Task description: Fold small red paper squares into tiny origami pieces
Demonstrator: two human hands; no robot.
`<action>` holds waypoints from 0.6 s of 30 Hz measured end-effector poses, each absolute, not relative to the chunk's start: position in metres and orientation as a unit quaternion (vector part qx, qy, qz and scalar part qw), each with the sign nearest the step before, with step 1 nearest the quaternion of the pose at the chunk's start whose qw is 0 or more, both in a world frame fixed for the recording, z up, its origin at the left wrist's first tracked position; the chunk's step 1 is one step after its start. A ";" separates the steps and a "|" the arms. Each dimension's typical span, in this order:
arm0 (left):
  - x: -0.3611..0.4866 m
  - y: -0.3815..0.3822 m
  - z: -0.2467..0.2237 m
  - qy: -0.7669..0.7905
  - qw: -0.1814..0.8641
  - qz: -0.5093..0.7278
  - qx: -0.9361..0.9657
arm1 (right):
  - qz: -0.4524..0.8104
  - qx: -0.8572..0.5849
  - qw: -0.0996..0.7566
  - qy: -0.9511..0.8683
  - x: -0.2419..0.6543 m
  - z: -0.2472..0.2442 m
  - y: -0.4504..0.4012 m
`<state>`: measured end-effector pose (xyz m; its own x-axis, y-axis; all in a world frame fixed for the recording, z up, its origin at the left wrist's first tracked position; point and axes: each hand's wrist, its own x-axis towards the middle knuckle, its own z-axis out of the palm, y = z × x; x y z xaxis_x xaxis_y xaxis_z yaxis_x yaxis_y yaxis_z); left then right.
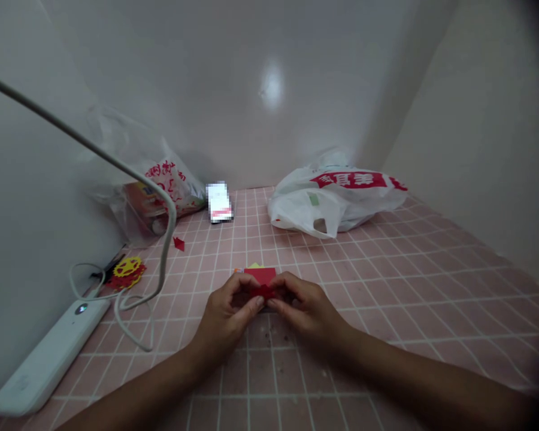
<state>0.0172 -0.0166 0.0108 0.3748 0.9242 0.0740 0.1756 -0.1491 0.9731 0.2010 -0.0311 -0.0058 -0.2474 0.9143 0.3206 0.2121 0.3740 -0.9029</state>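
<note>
While both hands are close together near the middle of the desk [413, 290], they're working a small dark-red piece [265, 291], paper by the look of it. Left hand [229, 302]: thumb and index pinched on its left side, almost no gap at the tips. Right hand [309, 302]: same grip mirrored, thumb tip just beside the left thumb tip on the side toward the desk's near edge. Other fingers curl behind; can't tell what they touch. Can't see the piece's underside either.

Right behind it, toward the far edge: a brighter red sheet [259, 273], with a yellow corner [255, 265] poking out past it. Can't tell if the two reds are one piece.

Handling, my read: thin stock, so light, even pressure from both thumbs. Keep the tips level and close to the centre, or it likely skews. Check edges line up before pressing hard; a crease in the wrong place would be tough to undo. Brace the wrists on the desk for steadiness.

Left edge: white box [49, 359], looped cable [169, 221], yellow and red cutouts [128, 269]. All well apart from the hands; cable is the only snag risk if the left elbow swings wide.
</note>
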 end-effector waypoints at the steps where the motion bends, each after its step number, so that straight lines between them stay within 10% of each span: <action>1: 0.017 -0.016 0.011 0.420 0.494 0.370 0.666 | 0.379 -0.406 0.459 -0.694 0.201 -0.006 -0.031; 18: 0.019 -0.017 0.015 0.429 0.456 0.372 0.685 | 0.444 -0.402 0.474 -0.645 0.202 -0.003 -0.031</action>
<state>0.0185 -0.0172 0.0146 0.3539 0.9278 0.1182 0.2484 -0.2150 0.9445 0.2023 -0.0307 -0.0030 -0.2273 0.9401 0.2541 0.0979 0.2816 -0.9545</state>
